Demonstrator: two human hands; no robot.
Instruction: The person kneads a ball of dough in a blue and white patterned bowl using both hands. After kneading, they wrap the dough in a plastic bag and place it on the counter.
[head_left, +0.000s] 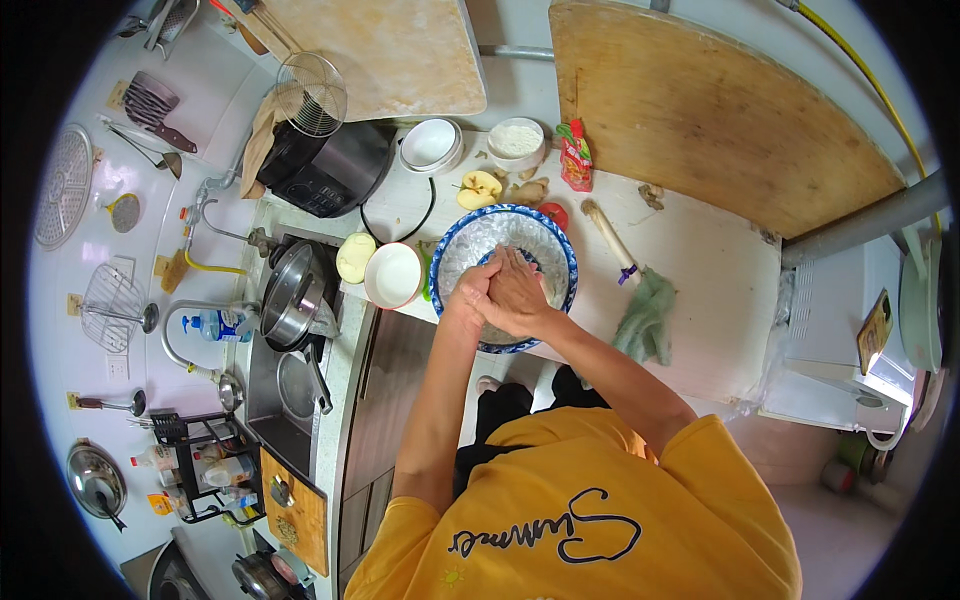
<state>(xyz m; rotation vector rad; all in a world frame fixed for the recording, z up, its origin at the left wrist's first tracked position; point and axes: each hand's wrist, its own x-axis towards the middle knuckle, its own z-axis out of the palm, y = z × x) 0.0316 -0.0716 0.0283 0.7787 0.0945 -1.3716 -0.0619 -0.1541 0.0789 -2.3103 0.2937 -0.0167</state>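
Note:
A basin (442, 240) with a blue-and-white patterned rim stands at the counter's front edge, before my body. Over its middle, my left hand (474, 291) and my right hand (519, 294) are pressed together. The right hand's fingers lie extended across the left palm, and the left thumb rests against the right hand. Anything between the palms is hidden. Below the hands, the basin's contents are mostly covered, so I cannot tell what they are.
Left of the basin are a white bowl (394, 276) and a pale round vegetable (356, 257). Behind it lie a cut apple (478, 190), ginger (529, 192), a tomato (553, 216) and a bowl of white powder (516, 142). A scallion (609, 236) and green cloth (646, 319) lie right.

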